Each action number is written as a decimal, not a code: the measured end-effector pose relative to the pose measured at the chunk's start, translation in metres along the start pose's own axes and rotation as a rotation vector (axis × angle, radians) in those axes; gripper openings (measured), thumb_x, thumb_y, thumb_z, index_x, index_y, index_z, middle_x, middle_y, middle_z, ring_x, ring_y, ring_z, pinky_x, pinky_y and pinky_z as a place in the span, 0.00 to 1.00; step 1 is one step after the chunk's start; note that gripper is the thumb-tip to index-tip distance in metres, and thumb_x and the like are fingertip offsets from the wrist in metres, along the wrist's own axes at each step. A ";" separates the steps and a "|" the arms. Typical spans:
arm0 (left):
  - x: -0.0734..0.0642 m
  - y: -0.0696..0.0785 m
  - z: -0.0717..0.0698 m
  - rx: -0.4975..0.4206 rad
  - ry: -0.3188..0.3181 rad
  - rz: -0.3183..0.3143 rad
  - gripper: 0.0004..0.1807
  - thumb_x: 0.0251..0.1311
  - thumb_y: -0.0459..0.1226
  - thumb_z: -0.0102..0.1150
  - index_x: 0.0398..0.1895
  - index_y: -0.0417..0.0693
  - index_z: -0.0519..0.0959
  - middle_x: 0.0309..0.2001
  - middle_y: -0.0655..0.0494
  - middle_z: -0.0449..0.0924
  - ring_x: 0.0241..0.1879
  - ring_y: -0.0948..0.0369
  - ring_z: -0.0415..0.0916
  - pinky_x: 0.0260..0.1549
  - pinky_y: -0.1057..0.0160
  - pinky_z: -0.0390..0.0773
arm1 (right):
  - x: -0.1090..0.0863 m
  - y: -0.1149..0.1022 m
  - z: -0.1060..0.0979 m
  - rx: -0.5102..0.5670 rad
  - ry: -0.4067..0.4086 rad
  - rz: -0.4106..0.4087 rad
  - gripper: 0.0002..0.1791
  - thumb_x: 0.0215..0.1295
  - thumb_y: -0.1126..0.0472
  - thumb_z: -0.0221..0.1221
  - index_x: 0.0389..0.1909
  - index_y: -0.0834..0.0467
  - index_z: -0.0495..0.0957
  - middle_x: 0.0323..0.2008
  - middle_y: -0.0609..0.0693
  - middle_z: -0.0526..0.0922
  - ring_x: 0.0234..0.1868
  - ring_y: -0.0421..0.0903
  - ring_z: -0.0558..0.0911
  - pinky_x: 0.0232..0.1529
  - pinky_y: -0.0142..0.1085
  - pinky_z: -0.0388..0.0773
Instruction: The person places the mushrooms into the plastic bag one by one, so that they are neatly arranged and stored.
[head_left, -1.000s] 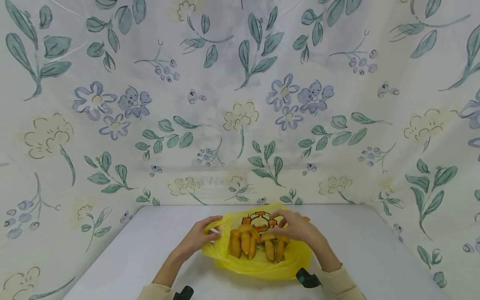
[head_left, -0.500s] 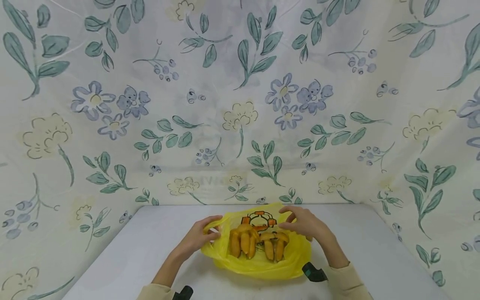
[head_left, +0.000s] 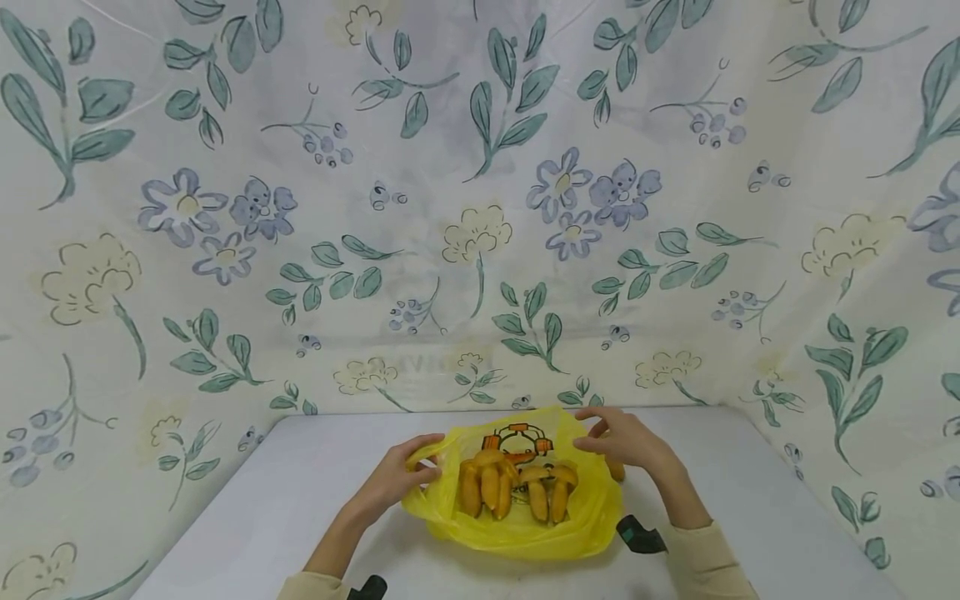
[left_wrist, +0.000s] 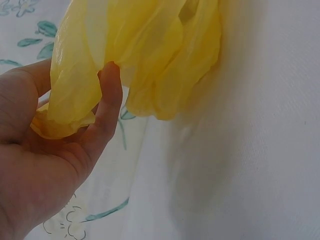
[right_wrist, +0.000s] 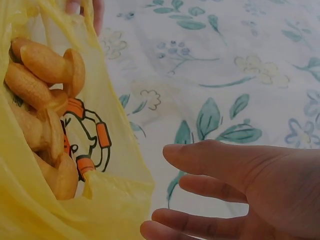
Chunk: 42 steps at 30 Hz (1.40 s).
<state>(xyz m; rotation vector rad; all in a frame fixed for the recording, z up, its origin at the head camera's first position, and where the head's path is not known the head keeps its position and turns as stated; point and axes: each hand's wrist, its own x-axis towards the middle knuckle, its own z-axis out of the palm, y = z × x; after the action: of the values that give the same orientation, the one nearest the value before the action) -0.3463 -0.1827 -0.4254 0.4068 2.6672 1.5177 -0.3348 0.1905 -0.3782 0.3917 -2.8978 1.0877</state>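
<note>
A thin yellow plastic bag (head_left: 517,540) stands spread on the table with its mouth facing me. Several orange-brown mushrooms (head_left: 491,483) lie inside it, in two groups; in the right wrist view their thick stems (right_wrist: 45,62) and caps show. My left hand (head_left: 401,475) holds the bag's left handle, fingers hooked through the loop and pinching the film, as the left wrist view shows. Just beyond the bag's right edge, my right hand (head_left: 622,437) holds nothing, its fingers apart and loosely bent. Below it, another orange-brown mushroom (head_left: 616,469) lies outside the bag, partly hidden.
The white table (head_left: 300,467) reaches back to a floral-patterned cloth (head_left: 480,275) hung behind and at both sides. A cartoon print in orange and black (head_left: 517,440) marks the bag's back wall. Dark wrist cameras (head_left: 641,535) stick out near both sleeves.
My right hand has moved right, from over the mushrooms in the bag to beyond its right edge, uncovering the mushroom outside. My left hand keeps its hold on the handle.
</note>
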 end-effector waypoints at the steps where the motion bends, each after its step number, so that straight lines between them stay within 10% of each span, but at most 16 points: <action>1: 0.000 0.000 0.000 0.000 0.001 -0.001 0.30 0.61 0.35 0.62 0.68 0.47 0.69 0.52 0.46 0.78 0.41 0.58 0.79 0.41 0.58 0.83 | 0.000 0.002 -0.001 0.003 0.003 0.001 0.27 0.62 0.52 0.65 0.60 0.56 0.75 0.42 0.55 0.83 0.38 0.47 0.81 0.40 0.43 0.81; 42: 0.003 -0.005 -0.001 0.000 -0.009 -0.005 0.31 0.59 0.36 0.63 0.67 0.50 0.70 0.51 0.46 0.78 0.42 0.58 0.79 0.39 0.63 0.82 | 0.011 0.055 -0.010 0.038 -0.045 0.172 0.30 0.65 0.59 0.62 0.65 0.62 0.67 0.40 0.57 0.81 0.36 0.51 0.81 0.35 0.39 0.84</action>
<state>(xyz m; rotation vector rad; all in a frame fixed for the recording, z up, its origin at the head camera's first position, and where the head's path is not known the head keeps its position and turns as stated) -0.3508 -0.1853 -0.4284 0.4060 2.6592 1.5110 -0.3590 0.2346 -0.4054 0.1724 -3.0011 1.1719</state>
